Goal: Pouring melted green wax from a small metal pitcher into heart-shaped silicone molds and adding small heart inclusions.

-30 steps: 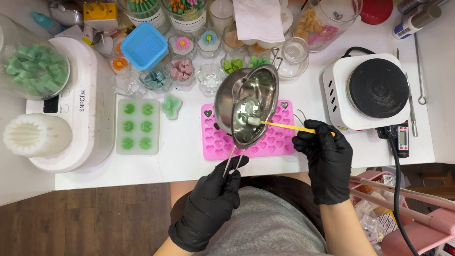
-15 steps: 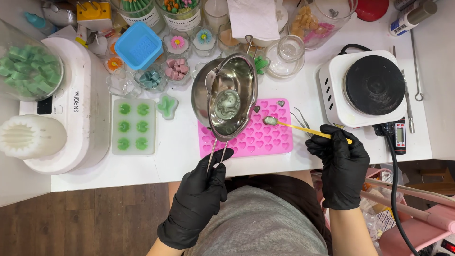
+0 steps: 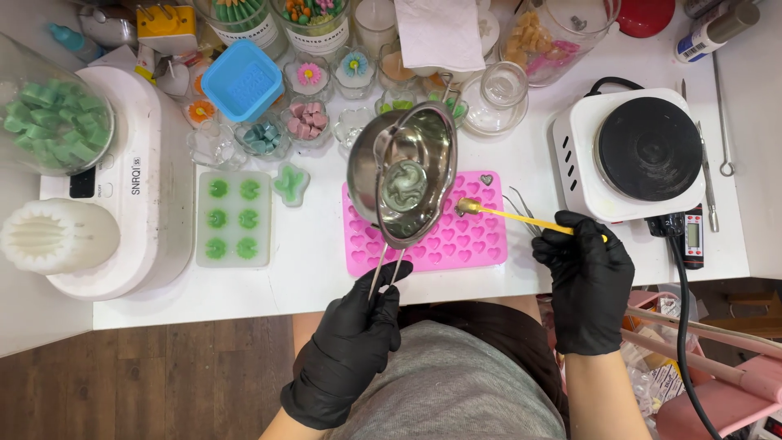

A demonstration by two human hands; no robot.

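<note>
My left hand, in a black glove, grips the thin wire handle of a steel melting pot and holds it above the left part of a pink heart-cavity mould. A little pale greenish liquid lies in the pot's bottom. My right hand, also gloved, holds a yellow spoon whose bowl rests over the mould just right of the pot. Metal tweezers lie beside the mould's right edge.
A white hot plate with a black top stands at the right, a thermometer by it. A clear mould with green pieces, a green cactus shape, a white scale, a blue mould and several jars crowd the back.
The pot has shifted left over the mould and levelled out. The spoon has left the pot and now lies outside it, to its right, over the mould.
</note>
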